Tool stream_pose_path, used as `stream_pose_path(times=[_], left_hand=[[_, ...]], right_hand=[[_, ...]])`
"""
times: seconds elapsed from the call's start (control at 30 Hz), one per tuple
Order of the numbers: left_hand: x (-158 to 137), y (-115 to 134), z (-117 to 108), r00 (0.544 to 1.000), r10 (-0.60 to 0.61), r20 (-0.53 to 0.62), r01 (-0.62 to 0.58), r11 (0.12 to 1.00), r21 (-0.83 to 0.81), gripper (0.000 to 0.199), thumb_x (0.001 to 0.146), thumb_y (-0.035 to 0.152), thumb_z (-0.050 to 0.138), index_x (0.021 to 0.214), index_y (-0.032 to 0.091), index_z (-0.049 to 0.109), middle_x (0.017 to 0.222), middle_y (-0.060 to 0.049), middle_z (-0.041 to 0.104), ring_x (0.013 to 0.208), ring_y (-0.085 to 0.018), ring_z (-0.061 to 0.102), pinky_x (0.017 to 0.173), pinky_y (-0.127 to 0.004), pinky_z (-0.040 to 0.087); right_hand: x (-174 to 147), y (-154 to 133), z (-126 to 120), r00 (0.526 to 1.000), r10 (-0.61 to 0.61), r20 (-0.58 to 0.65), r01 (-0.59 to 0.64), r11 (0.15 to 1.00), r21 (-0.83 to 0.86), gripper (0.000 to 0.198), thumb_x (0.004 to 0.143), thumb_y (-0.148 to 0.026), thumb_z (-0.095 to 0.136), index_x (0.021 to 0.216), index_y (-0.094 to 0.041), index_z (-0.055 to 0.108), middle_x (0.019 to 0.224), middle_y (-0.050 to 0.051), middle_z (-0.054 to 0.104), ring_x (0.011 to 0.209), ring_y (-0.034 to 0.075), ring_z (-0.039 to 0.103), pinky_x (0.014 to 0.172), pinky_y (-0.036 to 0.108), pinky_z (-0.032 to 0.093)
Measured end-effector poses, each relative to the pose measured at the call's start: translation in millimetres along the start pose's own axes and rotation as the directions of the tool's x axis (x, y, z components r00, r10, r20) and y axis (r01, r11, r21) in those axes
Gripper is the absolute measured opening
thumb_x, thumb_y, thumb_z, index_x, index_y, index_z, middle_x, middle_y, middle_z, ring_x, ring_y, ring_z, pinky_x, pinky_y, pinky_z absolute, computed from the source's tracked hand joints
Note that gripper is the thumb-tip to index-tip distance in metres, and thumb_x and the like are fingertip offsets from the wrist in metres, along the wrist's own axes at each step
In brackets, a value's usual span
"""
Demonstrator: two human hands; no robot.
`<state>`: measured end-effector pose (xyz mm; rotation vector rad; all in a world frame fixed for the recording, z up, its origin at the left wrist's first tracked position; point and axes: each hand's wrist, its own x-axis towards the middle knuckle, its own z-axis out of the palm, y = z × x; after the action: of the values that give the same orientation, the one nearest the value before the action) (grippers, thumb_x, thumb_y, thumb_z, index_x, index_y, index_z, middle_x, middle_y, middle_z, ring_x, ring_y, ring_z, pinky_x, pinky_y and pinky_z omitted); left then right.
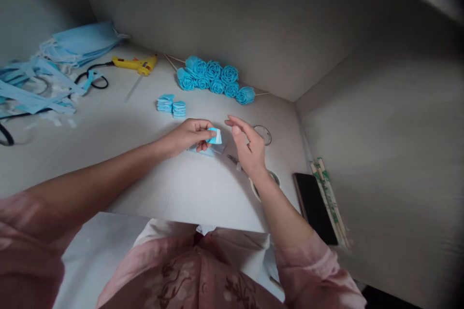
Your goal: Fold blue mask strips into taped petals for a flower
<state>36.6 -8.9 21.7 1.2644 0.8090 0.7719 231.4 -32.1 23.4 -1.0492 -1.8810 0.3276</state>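
Note:
Between the thumb and fingers of my left hand is a small light-blue piece of mask fabric with a white strip along its right edge. Just to its right, my right hand is raised with fingers stretched out and holds nothing that I can see. Below my left hand lies a flat blue piece, partly covered. The pointed tips of a pair of scissors show beside my right wrist, the rest hidden. A tape roll is partly under my right forearm.
Two small stacks of blue pieces lie beyond my left hand. Blue fabric roses on sticks are at the back. To the left are a yellow glue gun, masks and scraps. A phone, wrapped sticks and a ring are right.

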Motion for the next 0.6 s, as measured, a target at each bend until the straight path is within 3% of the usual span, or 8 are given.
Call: stream_pose_path(times=[0.1,0.23,0.47,0.6], left_hand=[[-1.1,1.0,0.3,1.0,0.02,0.013,-0.021,0.996,0.084,0.023,0.079,0.034,0.068,0.072,0.015,0.059,0.055,0.001,0.057,0.048,-0.008,0.05,0.046,-0.018,0.038],[-0.3,0.5,-0.3,0.999,0.038,0.013,-0.039,0.991,0.132,0.023,0.077,0.034,0.069,0.073,0.014,0.06,0.054,0.002,0.056,0.047,-0.007,0.049,0.045,-0.019,0.037],[-2.1,3.1,1.7,0.998,0.06,0.021,-0.06,0.998,-0.033,0.029,0.083,0.042,0.061,0.075,0.015,0.056,0.062,-0.001,0.059,0.053,-0.01,0.053,0.049,-0.021,0.04],[-2.0,0.8,4.0,0.996,0.075,0.039,-0.076,0.997,0.025,0.027,0.077,0.039,0.069,0.081,0.015,0.058,0.064,0.0,0.059,0.055,-0.01,0.053,0.05,-0.021,0.04]], right_hand=[[0.7,4.1,2.0,0.98,0.14,0.14,-0.16,0.976,0.147,0.036,0.096,-0.038,0.053,0.127,-0.022,0.061,0.101,0.005,0.074,0.093,0.015,0.069,0.086,0.029,0.054],[1.0,11.7,6.9,0.957,0.164,0.241,-0.227,0.937,0.266,0.044,0.089,-0.036,0.061,0.13,-0.02,0.059,0.088,0.002,0.066,0.081,0.012,0.062,0.078,0.026,0.051],[0.5,11.8,9.5,0.96,0.204,0.189,-0.265,0.88,0.395,0.043,0.087,-0.035,0.062,0.129,-0.025,0.06,0.086,-0.001,0.055,0.079,0.011,0.054,0.08,0.026,0.047],[-0.9,8.6,11.1,0.964,0.241,0.111,-0.265,0.863,0.43,0.037,0.088,-0.034,0.062,0.125,-0.028,0.063,0.091,0.0,0.056,0.082,0.012,0.054,0.083,0.027,0.046]])
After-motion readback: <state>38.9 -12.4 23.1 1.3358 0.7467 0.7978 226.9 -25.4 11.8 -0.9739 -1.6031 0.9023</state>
